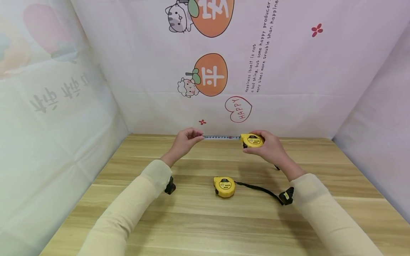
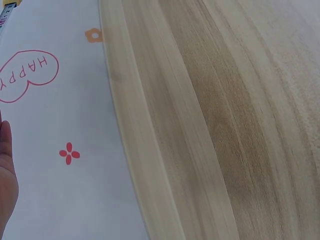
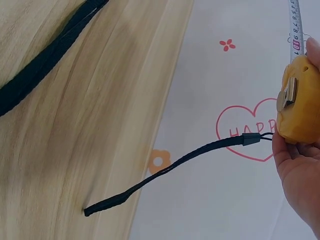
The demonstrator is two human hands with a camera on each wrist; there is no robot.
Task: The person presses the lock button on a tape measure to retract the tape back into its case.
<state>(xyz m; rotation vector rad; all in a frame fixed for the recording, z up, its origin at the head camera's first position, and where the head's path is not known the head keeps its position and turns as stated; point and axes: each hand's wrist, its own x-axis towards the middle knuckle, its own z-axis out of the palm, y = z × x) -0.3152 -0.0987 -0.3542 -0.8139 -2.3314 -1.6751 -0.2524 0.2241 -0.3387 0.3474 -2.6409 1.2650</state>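
Note:
My right hand [image 1: 268, 145] grips a yellow tape measure [image 1: 252, 140] near the back of the table, thumb on the near side. From its case a white blade [image 1: 221, 137] with black numbers and a red-marked ten runs out to the left. The blade's free end is pinched between thumb and fingers of my left hand [image 1: 187, 139]. A black wrist strap [image 3: 185, 160] hangs from the held case in the right wrist view. Only part of the left hand [image 2: 7, 177] shows in the left wrist view. Another yellow tape measure [image 1: 224, 187] lies on the table between my forearms.
The wooden table [image 1: 198, 227] meets a printed white cloth [image 1: 153, 89] just behind my hands. A black strap [image 1: 259, 187] trails right from the lying tape measure. Small black devices [image 1: 170, 185] sit at both wrists. White cloth walls [image 1: 378, 106] rise at the sides.

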